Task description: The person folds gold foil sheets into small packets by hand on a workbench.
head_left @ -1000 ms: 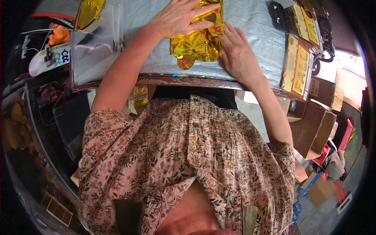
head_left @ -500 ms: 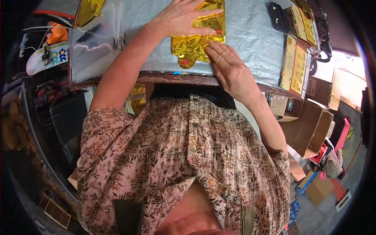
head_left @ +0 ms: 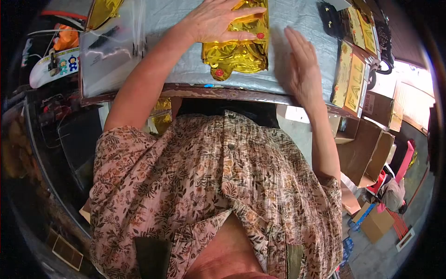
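A folded gold foil balloon (head_left: 237,53) with red spots lies on the grey-covered table (head_left: 297,23). My left hand (head_left: 218,18) presses flat on its upper part, fingers spread, thumb across the foil. My right hand (head_left: 302,65) is off the balloon, to its right, fingers straight and apart above the grey cover, holding nothing.
Clear plastic bags (head_left: 109,51) lie at the table's left, with another gold foil piece (head_left: 104,11) above them. Packaged gold letter sets (head_left: 355,74) stand at the right edge. Open cardboard boxes (head_left: 367,153) sit on the floor to the right. The table's worn wooden front edge (head_left: 209,93) runs near my body.
My right hand slid over the balloon's lower edge, then lifted away to the right. My left hand stayed pressed on the foil. The balloon now lies flatter.
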`<state>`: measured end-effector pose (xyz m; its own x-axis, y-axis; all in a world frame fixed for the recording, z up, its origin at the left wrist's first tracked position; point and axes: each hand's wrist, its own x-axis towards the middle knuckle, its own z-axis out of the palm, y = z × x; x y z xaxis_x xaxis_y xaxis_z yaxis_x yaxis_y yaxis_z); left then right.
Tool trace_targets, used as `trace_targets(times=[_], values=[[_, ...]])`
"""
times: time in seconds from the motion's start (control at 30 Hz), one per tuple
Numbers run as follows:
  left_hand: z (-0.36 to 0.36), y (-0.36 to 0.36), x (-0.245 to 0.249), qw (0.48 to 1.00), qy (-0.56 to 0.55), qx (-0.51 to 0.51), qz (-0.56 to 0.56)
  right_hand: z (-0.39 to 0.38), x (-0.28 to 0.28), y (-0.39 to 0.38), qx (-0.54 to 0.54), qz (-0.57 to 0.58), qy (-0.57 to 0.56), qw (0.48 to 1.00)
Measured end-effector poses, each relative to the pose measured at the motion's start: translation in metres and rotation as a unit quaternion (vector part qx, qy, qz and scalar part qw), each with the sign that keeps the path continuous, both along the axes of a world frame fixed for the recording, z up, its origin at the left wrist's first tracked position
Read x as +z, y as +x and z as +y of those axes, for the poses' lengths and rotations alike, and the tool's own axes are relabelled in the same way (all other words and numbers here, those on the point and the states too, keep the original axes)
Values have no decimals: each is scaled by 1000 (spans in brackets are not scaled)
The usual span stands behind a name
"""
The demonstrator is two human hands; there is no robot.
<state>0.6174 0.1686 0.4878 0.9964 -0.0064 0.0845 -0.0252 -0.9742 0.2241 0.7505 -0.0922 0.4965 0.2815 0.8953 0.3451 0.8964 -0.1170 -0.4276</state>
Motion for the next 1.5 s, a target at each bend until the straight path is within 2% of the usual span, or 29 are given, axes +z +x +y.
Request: trace_targets(times=[0.03, 0.13, 0.2, 0.27, 0.4, 0.47, 0.57, 0.7, 0.8, 0.87, 1.1, 1.17, 1.2, 1.23, 1.27, 1.3, 1.37, 1.4, 1.43, 1.47, 1.5], values=[[1, 0, -1, 1000, 7, 1, -10, -1, -8, 5, -21, -61, -57, 996], [3, 0, -5, 1000, -1, -1, -28, 6, -12, 2, -10, -115, -91, 989], [2, -1, -6, 999, -18, 1, -34, 9, -13, -1, 2, -96, -86, 992], [3, 0, -4, 998, -58, 12, -31, 12, -13, -3, 8, -144, -90, 985], [1, 1, 0, 998, -63, 15, -14, 11, -11, -3, 41, -129, -107, 985], [1, -1, 0, 1000, -14, 8, -16, 12, -11, -5, 52, -106, -124, 985], [0, -1, 4, 999, -27, 6, -19, 14, -12, -9, 45, -103, -92, 989], [-4, -1, 14, 999, -26, 17, 5, 17, -17, -16, 26, -81, -106, 991], [-3, 0, 10, 999, -43, 26, 17, 16, -17, -19, 28, -83, -107, 990], [1, 1, -3, 997, -55, 12, -59, 15, -16, -20, 26, -94, -110, 989], [-3, 5, -1, 995, -70, 34, -61, 14, -23, -19, 20, -3, -57, 998], [-7, 6, 8, 989, -122, 79, -11, 14, -23, -21, 4, 7, -37, 999], [0, 7, -8, 989, -122, 78, -11, 14, -22, -22, 3, 7, -38, 999], [13, 8, -38, 982, -159, 24, -102, 15, -21, -23, 3, -6, -42, 999], [11, 7, -31, 962, -194, -29, -192, 15, -21, -23, 4, -18, -47, 999], [9, 7, -25, 962, -194, -29, -191, 16, -21, -24, 4, -18, -47, 999], [5, 7, -4, 973, -194, 120, 21, 17, -22, -25, 8, -17, -43, 999], [10, 7, -17, 973, -194, 121, 20, 18, -22, -25, 9, -17, -43, 999], [19, 6, -41, 973, -211, 48, -84, 17, -20, -25, 14, -15, -55, 998], [15, 5, -35, 956, -226, -27, -187, 17, -19, -26, 19, -14, -68, 997], [13, 5, -29, 956, -226, -26, -188, 17, -18, -26, 20, -15, -69, 997]])
